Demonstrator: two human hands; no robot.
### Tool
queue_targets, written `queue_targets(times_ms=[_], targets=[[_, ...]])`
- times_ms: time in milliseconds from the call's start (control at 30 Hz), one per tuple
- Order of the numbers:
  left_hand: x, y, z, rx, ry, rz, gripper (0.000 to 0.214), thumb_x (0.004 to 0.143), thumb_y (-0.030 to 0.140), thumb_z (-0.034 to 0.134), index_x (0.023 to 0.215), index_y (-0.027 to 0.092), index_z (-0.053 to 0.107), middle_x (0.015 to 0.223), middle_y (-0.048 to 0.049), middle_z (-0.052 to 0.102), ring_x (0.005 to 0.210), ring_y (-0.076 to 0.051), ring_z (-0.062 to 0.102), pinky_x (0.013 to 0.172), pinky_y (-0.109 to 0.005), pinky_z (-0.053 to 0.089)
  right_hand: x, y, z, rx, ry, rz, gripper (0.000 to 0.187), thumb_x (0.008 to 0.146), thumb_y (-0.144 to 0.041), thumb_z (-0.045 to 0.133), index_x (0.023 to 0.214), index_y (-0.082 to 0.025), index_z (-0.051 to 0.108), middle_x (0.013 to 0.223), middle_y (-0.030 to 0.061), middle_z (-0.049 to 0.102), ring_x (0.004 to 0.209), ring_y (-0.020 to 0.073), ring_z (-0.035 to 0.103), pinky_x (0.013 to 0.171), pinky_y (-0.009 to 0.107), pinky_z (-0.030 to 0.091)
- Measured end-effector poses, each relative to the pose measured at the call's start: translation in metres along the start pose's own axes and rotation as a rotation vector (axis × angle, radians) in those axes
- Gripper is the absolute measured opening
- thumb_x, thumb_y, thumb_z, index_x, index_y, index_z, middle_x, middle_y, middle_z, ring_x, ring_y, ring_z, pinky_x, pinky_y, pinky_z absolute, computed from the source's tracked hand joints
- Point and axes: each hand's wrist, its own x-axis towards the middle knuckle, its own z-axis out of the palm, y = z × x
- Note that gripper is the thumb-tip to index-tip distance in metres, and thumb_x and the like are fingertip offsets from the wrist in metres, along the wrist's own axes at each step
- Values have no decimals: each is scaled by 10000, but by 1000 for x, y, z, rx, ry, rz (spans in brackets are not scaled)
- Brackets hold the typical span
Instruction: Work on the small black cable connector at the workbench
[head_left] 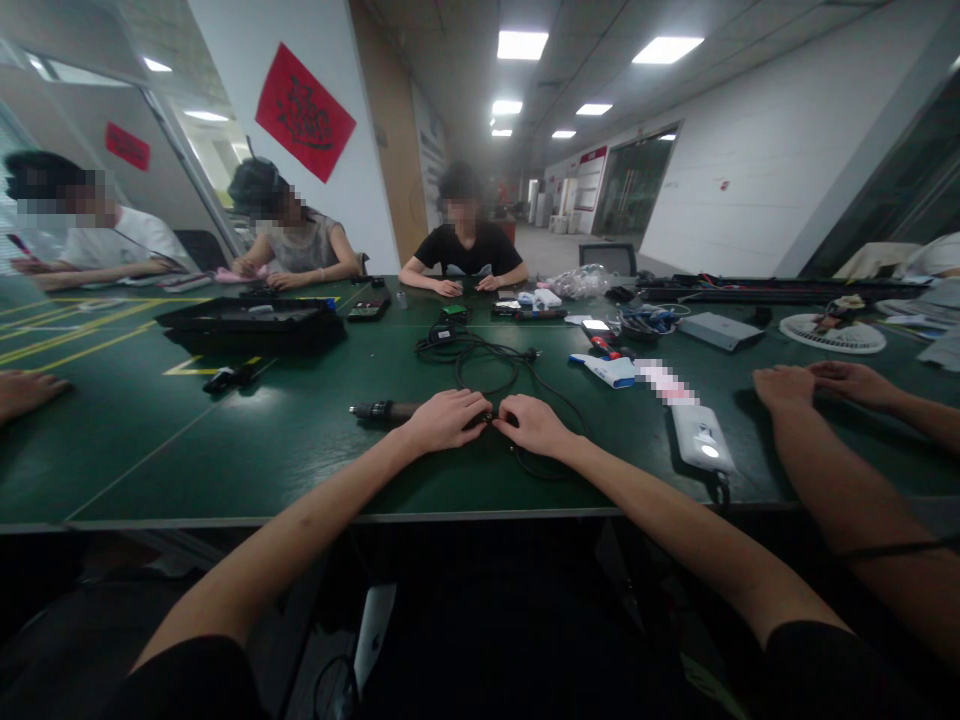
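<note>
A dark electric screwdriver (394,411) lies low over the green table (285,450), its metal tip pointing left. My left hand (448,420) is wrapped over the rear part of its body. Close beside it, my right hand (538,428) is closed in a pinch at the screwdriver's tail end, where a black cable (574,405) comes in. The fingertips of both hands nearly meet, and a small connector piece shows between them. Most of what the right fingers hold is hidden. Further back, the cable loops across the table toward a black power adapter (441,336).
A black tray (251,335) stands at left, with a small black part (229,378) before it. At right are a white power bank (703,440), a blue-and-white packet (607,370) and a white round grille (832,333). A co-worker's arms (832,450) rest close on my right; others sit opposite.
</note>
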Motion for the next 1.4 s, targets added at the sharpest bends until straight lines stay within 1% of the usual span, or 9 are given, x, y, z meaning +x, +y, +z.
queue_targets(times_ms=[167, 367, 567, 733, 867, 1033, 1200, 1400], targets=[[0, -1, 1, 18, -6, 24, 220, 1035, 326, 524, 1225, 237, 590, 1158, -71, 670, 1039, -224, 655, 887, -361, 491, 0, 1, 1, -1, 5, -2, 164, 979, -272, 703, 858, -190, 629, 874, 33, 644, 821, 177, 561, 746, 294, 385], [1, 0, 3, 14, -2, -14, 215, 1042, 375, 527, 1187, 232, 596, 1113, -70, 671, 1016, -224, 656, 877, -365, 497, 0, 1, 2, 2, 9, 3, 162, 970, -262, 711, 849, -190, 632, 861, 30, 642, 814, 176, 559, 745, 291, 384], [0, 1, 0, 18, -5, -4, 202, 1024, 327, 527, 1194, 239, 591, 1134, -66, 672, 1024, -224, 654, 887, -366, 493, 0, 1, 1, 1, 7, -5, 168, 974, -271, 704, 851, -194, 619, 866, 28, 643, 811, 174, 556, 746, 290, 388], [0, 0, 2, 19, 4, -13, 201, 1044, 369, 522, 1172, 231, 591, 1120, -64, 675, 1011, -220, 653, 876, -366, 492, 0, 1, 2, -1, 11, 1, 170, 975, -275, 701, 849, -195, 620, 869, 30, 644, 820, 176, 559, 753, 291, 390], [0, 0, 2, 26, 3, 1, 221, 1034, 358, 530, 1213, 240, 587, 1149, -62, 675, 1022, -223, 653, 890, -369, 492, 0, 2, 2, 1, 11, -3, 174, 977, -272, 700, 846, -195, 616, 870, 29, 642, 816, 175, 559, 751, 292, 385], [0, 0, 3, 31, 3, -7, 198, 1027, 334, 536, 1190, 237, 594, 1141, -63, 678, 1027, -224, 654, 885, -369, 492, 0, 1, 2, -2, 7, -5, 170, 979, -271, 699, 849, -193, 621, 870, 29, 639, 819, 176, 557, 749, 292, 379], [0, 0, 3, 18, 6, -20, 207, 1032, 377, 539, 1170, 230, 585, 1113, -57, 678, 1015, -223, 655, 877, -365, 495, 0, 1, 2, -8, 7, -2, 174, 978, -267, 700, 845, -188, 621, 871, 29, 643, 821, 172, 554, 747, 288, 376], [0, 0, 2, 23, -4, -5, 197, 1023, 325, 532, 1189, 233, 588, 1131, -61, 679, 1025, -227, 654, 883, -369, 490, 0, 2, 2, 0, 15, -17, 171, 975, -261, 700, 846, -191, 612, 864, 25, 640, 819, 172, 557, 747, 287, 377]])
